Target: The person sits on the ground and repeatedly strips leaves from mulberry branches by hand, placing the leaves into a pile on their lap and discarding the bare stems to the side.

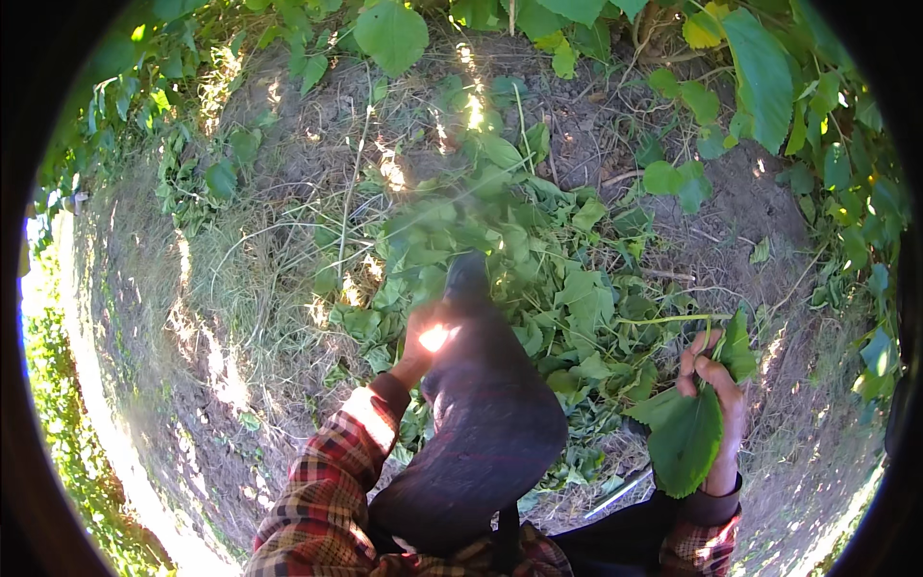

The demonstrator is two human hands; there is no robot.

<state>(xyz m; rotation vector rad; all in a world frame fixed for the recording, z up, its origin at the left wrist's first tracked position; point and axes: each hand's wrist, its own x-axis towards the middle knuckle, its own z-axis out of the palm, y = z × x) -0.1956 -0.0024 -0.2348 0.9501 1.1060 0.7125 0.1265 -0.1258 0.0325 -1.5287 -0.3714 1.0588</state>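
My right hand is at the right, its fingers curled around a leafy stem with broad, toothed green leaves. Part of the stem sticks out leftward above the fingers. In the middle, my left hand is beside a dark, rounded form, which looks like my bent leg in dark cloth. Bright sun glare and blur hide the left fingers, so whether they hold anything is unclear. A heap of cut green leaves spreads over the ground beyond and between the hands.
Leafy branches hang along the top and right. Dry grass and thin stems cover the soil at left. A narrow pale strip lies near my dark-clothed lap. Sunlit greenery borders the far left.
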